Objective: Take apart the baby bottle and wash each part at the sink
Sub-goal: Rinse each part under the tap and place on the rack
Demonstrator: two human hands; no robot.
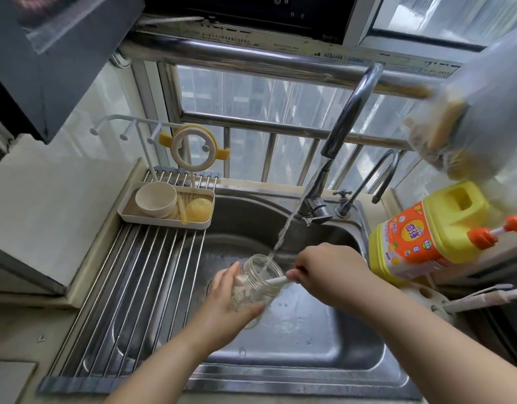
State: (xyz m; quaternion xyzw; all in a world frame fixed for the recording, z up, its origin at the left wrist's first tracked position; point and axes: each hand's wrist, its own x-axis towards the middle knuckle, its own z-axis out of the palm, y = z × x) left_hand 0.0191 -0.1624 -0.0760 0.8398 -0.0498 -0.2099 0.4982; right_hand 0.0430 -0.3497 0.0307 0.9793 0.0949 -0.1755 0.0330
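Now scrubbing the bottle body under the tap

Left hand (222, 304) grips the bottle (256, 282) over the sink (324, 339); right hand (324, 269) pinches the brush (276, 280). Better to twist the brush against every inner wall.

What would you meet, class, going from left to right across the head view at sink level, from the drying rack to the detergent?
Roll-up drying rack → left hand → clear bottle body → brush handle → right hand → yellow detergent jug.
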